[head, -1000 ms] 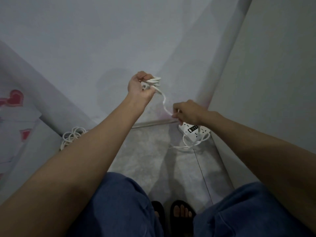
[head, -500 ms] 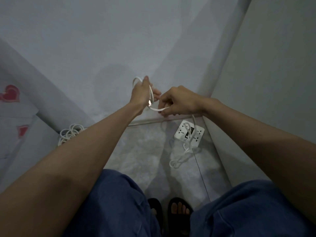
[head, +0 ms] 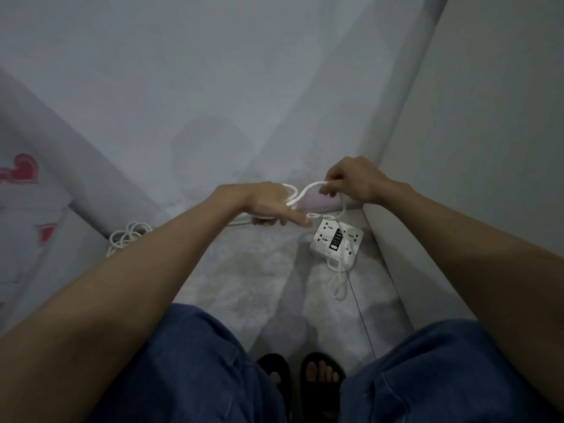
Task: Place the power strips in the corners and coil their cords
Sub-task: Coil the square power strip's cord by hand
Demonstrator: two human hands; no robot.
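Observation:
A square white power strip (head: 337,241) lies on the grey floor in the right corner, against the right wall. Its white cord (head: 308,190) rises from it to both hands, and a slack loop trails on the floor below the strip. My left hand (head: 265,203) grips several gathered loops of the cord, palm down. Up and to the right, my right hand (head: 352,180) pinches a strand that arcs across to the left hand. A second coiled white cord (head: 126,237) lies in the left corner; its strip is hidden.
Pale walls close in ahead and on the right (head: 476,148). At the left stands a panel with red heart shapes (head: 26,167). My knees in blue trousers and my feet in black sandals (head: 300,380) fill the bottom of the view.
My hands were close together and have moved apart. The left has dropped lower with the loops, the right has drawn a strand out to the right.

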